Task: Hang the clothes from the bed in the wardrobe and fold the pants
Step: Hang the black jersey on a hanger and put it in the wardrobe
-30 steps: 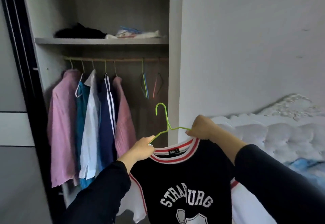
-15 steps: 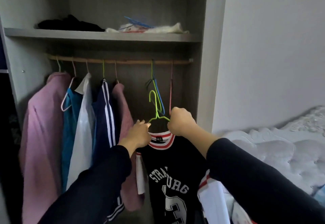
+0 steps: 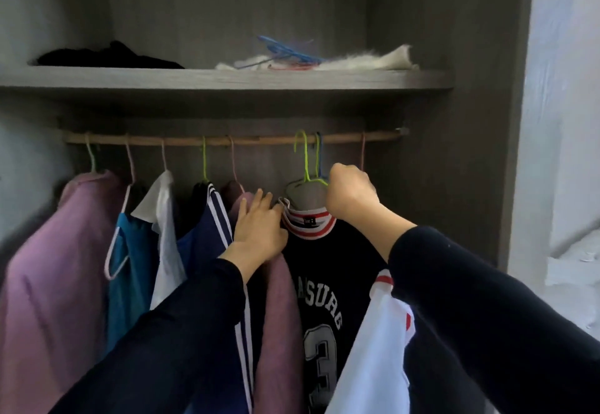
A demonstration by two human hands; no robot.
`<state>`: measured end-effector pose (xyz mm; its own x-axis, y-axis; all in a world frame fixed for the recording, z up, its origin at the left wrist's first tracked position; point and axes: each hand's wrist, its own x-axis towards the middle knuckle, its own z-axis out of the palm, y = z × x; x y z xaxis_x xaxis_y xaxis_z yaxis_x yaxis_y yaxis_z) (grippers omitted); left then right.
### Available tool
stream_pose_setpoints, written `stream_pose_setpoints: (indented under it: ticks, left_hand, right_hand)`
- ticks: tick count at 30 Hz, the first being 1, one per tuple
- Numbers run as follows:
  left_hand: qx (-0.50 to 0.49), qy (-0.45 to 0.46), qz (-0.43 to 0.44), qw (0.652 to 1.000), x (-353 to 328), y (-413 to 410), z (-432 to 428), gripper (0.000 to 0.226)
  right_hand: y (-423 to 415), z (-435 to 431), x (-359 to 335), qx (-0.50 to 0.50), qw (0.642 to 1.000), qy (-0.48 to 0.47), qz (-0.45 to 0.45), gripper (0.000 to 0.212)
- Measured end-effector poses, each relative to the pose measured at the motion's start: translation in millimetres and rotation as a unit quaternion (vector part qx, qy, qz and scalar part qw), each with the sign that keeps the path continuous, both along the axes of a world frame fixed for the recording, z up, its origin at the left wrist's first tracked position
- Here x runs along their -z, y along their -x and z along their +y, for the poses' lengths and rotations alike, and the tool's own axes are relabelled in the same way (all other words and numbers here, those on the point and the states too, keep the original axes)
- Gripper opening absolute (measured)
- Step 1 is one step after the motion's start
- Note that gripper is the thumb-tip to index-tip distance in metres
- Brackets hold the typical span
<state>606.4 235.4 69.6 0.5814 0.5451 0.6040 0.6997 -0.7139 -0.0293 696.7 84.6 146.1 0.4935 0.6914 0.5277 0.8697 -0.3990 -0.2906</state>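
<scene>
A home bedroom: an open grey wardrobe [image 3: 480, 121] with clothes hanging on a wooden rail [image 3: 227, 140], a shelf [image 3: 227, 78] above (loose hangers and folded cloth on it), and white bedding [image 3: 571, 267] at the right edge.

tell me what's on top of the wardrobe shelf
On the shelf: a black garment at left, and blue hangers lying on white cloth at right. What's underneath the cloth is hidden.

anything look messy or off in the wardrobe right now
Mostly tidy. On the shelf, loose hangers lie in a tangle on a crumpled white cloth instead of on the rail. The jersey collar sits bunched and crooked on its green hanger.
</scene>
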Motion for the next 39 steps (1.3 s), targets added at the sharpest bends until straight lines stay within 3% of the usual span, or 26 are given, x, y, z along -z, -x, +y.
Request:
stream_pose_setpoints:
  ticks: [4, 9, 16, 23, 26, 30, 33, 35, 39]
  left_hand:
    - [0.011, -0.008, -0.032, 0.999, -24, -3, 33, 0.075]
    - [-0.013, -0.004, -0.066, 0.998, -60, -7, 68, 0.071]
    - [-0.021, 0.0, -0.054, 0.998, -85, -11, 105, 0.098]
    - [-0.019, -0.029, -0.041, 0.999, -87, -9, 117, 0.101]
    - [-0.011, -0.046, -0.055, 0.997, -90, -7, 118, 0.096]
    - [-0.015, -0.082, -0.059, 0.995, -93, -8, 118, 0.084]
    - [-0.019, -0.109, -0.059, 0.992, -97, -11, 117, 0.073]
    - [-0.013, -0.11, -0.072, 0.991, -99, -13, 117, 0.065]
    - [-0.001, -0.113, -0.102, 0.988, -97, -18, 116, 0.056]
  right_hand:
    - [-2, 41, -20, 0.012, 0.999, -0.034, -0.012, 0.016]
    - [-9, 90, -23, 0.013, 0.996, -0.08, -0.035, 0.01]
    - [-20, 141, 10, -0.004, 0.996, -0.075, -0.038, 0.011]
    - [-31, 169, 32, -0.079, 0.992, -0.052, 0.084, 0.027]
    - [-34, 170, 31, -0.103, 0.99, -0.02, 0.091, 0.045]
    - [-36, 165, 19, -0.08, 0.995, -0.034, 0.046, 0.041]
    - [-50, 151, -3, 0.005, 0.994, -0.078, -0.076, 0.022]
    - [-62, 141, -11, 0.04, 0.985, -0.046, -0.163, 0.016]
    - [-75, 133, -1, 0.073, 0.97, 0.036, -0.229, 0.032]
